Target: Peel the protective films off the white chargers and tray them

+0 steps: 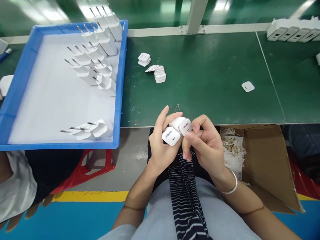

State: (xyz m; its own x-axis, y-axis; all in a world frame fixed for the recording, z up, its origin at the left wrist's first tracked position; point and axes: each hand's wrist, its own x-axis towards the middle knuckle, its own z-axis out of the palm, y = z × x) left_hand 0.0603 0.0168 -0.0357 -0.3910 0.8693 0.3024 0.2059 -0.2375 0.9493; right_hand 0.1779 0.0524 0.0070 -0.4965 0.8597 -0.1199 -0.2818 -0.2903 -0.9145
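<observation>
Two white plug adapters lie side by side in front of my body, their faces with a small slot and grey lettering turned up. My left hand [163,146] is wrapped round both, the left adapter [171,136] and the right adapter [185,125]. At the right adapter's edge, my right hand [206,143] has thumb and forefinger pinched together; whether something thin is between them is too small to tell. On the green table [205,76], beyond my hands, are a stack of white square covers [160,74] and a smaller stack [144,59].
A blue tray [120,83] at the left holds several white plugs with metal pins. One loose cover [248,86] lies right. White adapters [292,30] line the back right. A cardboard box [266,160] is below the table edge. A person sits at the left by a red stool [82,173].
</observation>
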